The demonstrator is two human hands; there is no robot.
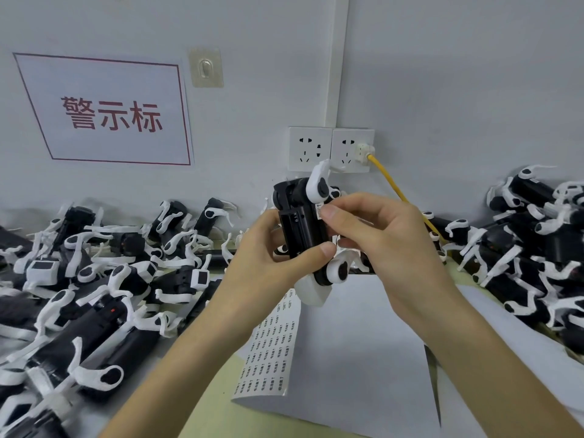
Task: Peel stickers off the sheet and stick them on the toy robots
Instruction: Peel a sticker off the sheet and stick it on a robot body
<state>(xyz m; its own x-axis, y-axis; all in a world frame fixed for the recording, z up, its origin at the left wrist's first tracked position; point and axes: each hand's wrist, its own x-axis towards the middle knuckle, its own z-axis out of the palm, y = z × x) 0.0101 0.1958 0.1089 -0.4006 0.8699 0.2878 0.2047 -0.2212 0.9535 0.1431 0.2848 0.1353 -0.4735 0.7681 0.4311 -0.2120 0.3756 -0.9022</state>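
Above the sticker sheet [271, 349], which lay on grey paper on the table, both hands held one black-and-white toy robot [301, 229] in the air. The left hand [268, 263] gripped the black body from below, its thumb curled across the front. The right hand [379, 241] pinched the upper side of the body, its thumb pressing a small white sticker [318, 212] just under the white arm joint. This was likely the pressing-down step. A thumb sliding as it pressed could skew or crease the sticker, lifting off too soon could leave an edge curling, and the white arm beside it could catch a corner. Like robots lay in a left heap [94, 279] and a right heap [537, 248]; which was finished could not be told, so a misplaced robot would be hard to find again
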